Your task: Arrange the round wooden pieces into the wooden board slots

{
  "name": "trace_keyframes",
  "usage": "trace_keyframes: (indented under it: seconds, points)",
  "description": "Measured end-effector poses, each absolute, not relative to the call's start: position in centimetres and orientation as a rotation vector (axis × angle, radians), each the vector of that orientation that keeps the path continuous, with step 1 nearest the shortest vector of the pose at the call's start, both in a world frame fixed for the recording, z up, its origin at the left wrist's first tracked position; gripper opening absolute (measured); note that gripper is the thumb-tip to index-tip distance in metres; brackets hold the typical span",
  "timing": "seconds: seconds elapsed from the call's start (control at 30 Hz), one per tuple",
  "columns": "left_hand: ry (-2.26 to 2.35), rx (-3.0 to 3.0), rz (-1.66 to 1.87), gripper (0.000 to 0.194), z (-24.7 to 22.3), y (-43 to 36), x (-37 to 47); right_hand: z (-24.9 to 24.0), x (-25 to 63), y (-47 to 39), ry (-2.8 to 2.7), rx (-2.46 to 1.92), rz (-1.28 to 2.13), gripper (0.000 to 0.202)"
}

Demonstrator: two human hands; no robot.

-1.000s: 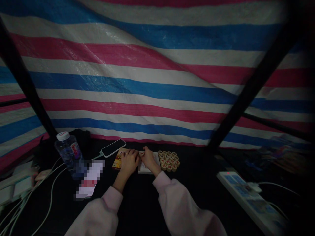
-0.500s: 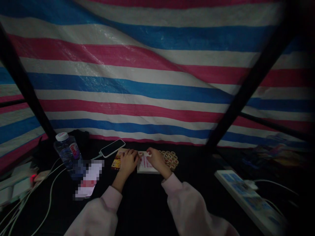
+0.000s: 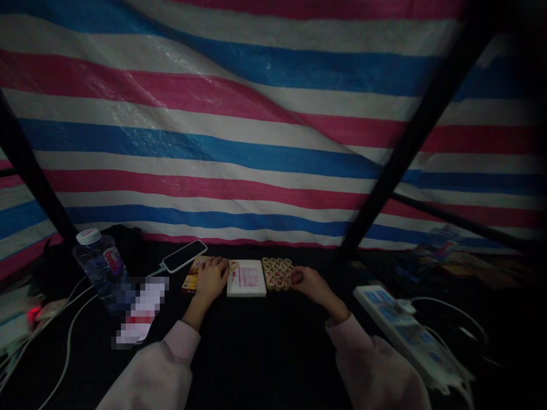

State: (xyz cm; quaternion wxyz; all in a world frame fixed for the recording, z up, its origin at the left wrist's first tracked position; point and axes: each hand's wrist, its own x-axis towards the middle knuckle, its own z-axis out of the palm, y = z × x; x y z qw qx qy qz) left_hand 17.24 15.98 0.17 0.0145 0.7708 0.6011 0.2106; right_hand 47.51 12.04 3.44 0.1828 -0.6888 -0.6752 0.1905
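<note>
Game pieces [image 3: 277,274] just left of right hand [image 3: 308,285], grip unclear, left hand [image 3: 211,279] spread over box [image 3: 190,279], black desk [image 3: 265,347], striped tarp [image 3: 239,136]

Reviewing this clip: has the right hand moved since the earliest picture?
Yes, to the right. Judged against the white box, the right hand was over it and is now at the round pieces' right edge.

A flat, matte black surface [image 3: 265,353] bears a shallow, square white box [image 3: 247,279] with pink markings, between a red-and-yellow printed carton [image 3: 191,281] and rows of round, pale wooden pieces [image 3: 277,274]. Leftward lie a white-edged black-screened phone [image 3: 184,256] and a clear plastic white-capped bottle [image 3: 94,256]; rightward, a long white power strip [image 3: 404,330].
</note>
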Motion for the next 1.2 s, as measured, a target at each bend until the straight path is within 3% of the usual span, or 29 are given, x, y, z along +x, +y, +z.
trace_keyframes:
  seconds: [0.27, 0.87, 1.2]
  points:
    - [1.864, 2.389, 0.643, 0.032, 0.3, 15.9, 17.2, 0.7, 47.3, 11.6, -1.854, -1.89, 0.531, 0.018]
    - [1.854, 2.397, 0.67, 0.031, 0.3, 15.8, 17.1, 3.4, 46.4, 11.1, -1.84, -1.996, 0.266, 0.011]
    - [1.867, 2.388, 0.666, 0.03, 0.5, 15.9, 17.3, 3.8, 37.2, 16.0, -1.979, -1.622, 0.357, 0.012]
